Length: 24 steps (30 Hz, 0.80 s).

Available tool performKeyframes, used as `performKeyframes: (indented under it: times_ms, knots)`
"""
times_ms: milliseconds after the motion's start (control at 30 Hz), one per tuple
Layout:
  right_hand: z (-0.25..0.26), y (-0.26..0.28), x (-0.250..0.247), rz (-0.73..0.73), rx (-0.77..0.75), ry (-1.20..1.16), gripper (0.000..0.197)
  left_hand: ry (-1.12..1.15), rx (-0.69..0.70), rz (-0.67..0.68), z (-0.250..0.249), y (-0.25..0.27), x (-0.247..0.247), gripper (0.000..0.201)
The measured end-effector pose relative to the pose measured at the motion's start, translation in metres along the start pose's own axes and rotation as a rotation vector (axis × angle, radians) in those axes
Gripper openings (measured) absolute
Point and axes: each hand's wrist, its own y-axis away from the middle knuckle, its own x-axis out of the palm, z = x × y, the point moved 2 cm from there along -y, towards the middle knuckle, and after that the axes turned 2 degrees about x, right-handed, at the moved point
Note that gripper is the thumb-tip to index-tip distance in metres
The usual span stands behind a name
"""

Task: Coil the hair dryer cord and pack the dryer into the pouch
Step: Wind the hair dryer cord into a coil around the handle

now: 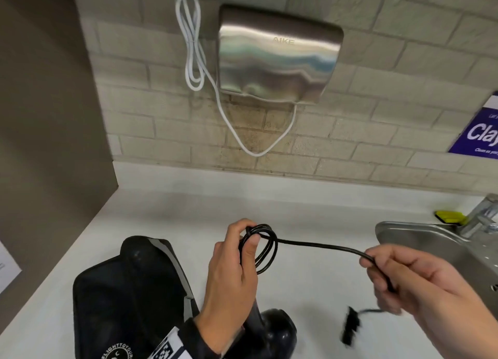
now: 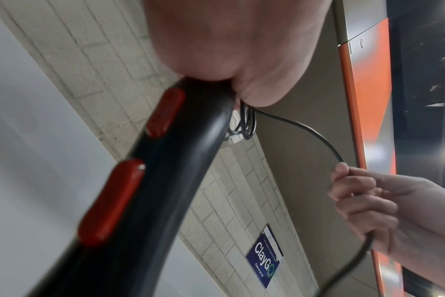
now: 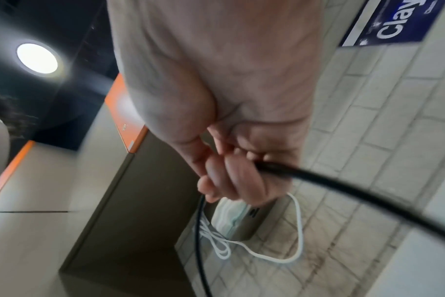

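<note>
- We see two hands: the left hand (image 1: 234, 272), low centre, grips one black hair dryer (image 1: 272, 331) by its handle and pinches the cord (image 1: 318, 244), wound into about three loops.
- The right hand (image 1: 420, 280), lower right, curls around the same cord; one blurred plug (image 1: 350, 327) dangles below.
- One black pouch (image 1: 126, 299) lies lower left on the white counter (image 1: 310, 205).
- Two red switches (image 2: 165, 113) show on the handle.
- Upper centre: one steel hand dryer (image 1: 277, 54).

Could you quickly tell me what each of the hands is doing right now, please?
Left hand: closed, holding the cord coils and dryer handle.
Right hand: closed on the cord.
</note>
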Motion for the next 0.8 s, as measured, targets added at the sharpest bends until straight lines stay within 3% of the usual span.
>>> performKeyframes:
  times_ms: [133, 267, 467, 633, 800]
  knots:
    - [-0.010, -0.004, 0.014, -0.003, -0.093, 0.119, 0.067, -0.025, 0.021, 0.058, 0.003, -0.001, 0.003, 0.014]
    - [-0.017, -0.010, 0.041, 0.056, -0.107, 0.344, 0.023, -0.079, 0.062, 0.141, -0.001, 0.000, 0.007, 0.016]
    - [-0.017, -0.025, 0.061, 0.088, -0.415, 0.931, 0.014, -0.156, 0.097, 0.169, -0.001, -0.002, 0.008, 0.024]
    - [0.002, -0.036, 0.062, 0.123, -0.529, 0.917, 0.015, -0.146, 0.108, 0.242, -0.001, 0.001, 0.008, 0.035]
    - [0.012, -0.047, 0.061, 0.167, -0.470, 0.728, 0.013, -0.148, 0.182, 0.271, 0.000, 0.004, 0.008, 0.044]
